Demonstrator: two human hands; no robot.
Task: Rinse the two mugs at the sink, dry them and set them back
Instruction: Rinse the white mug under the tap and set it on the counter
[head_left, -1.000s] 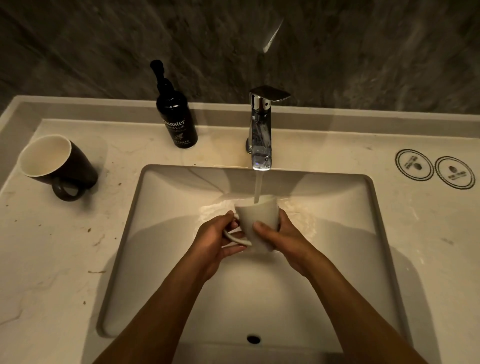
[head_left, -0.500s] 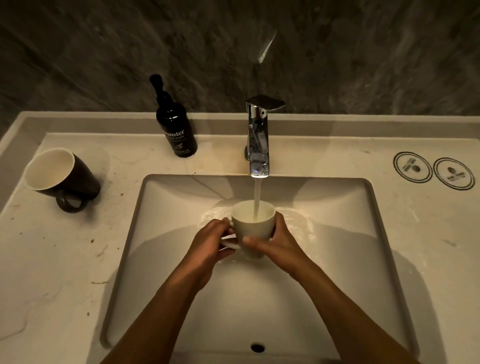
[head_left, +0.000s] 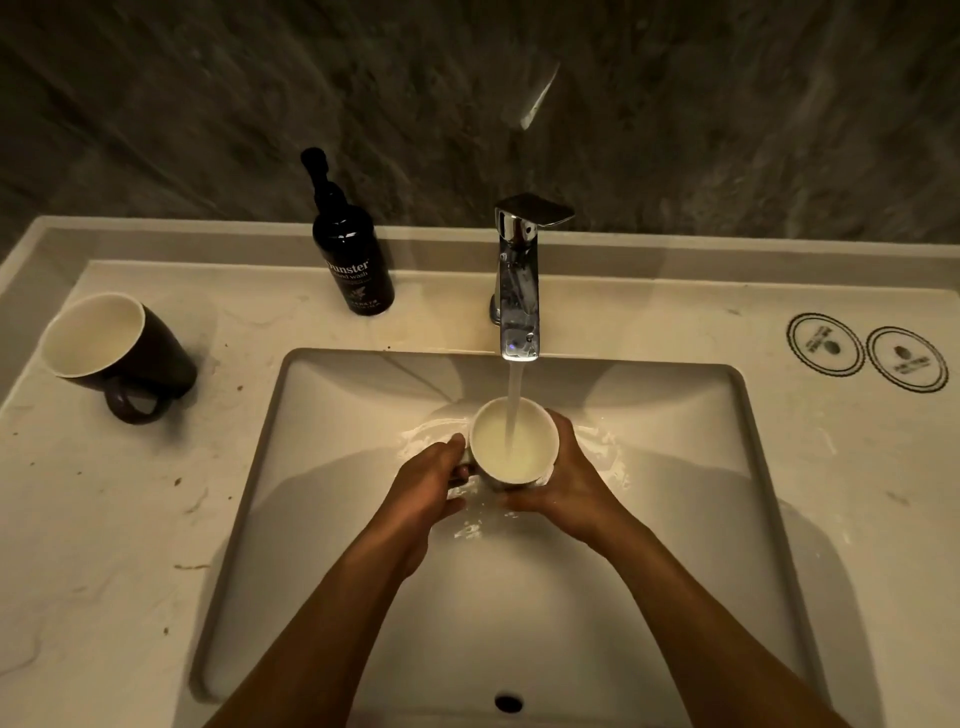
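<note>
A white mug (head_left: 491, 441) is held upright over the sink basin (head_left: 332, 467), directly under the running tap (head_left: 517, 291). Water streams into its open mouth and it looks nearly full. My left hand (head_left: 428, 488) grips the mug at its handle on the left side. My right hand (head_left: 566, 478) wraps the right wall and underside. A dark mug (head_left: 111, 353) with a white inside stands on the counter at the far left, its handle facing me.
A black hand wash pump bottle (head_left: 353, 260) stands at the back of the counter, left of the tap. Two round printed marks (head_left: 867, 353) sit on the counter at the right. An overflow hole (head_left: 508, 702) shows at the basin's near wall.
The white mug has turned from tilted away to upright with its mouth up, so the water now runs inside it. Both hands stayed on it, shifting slightly.
</note>
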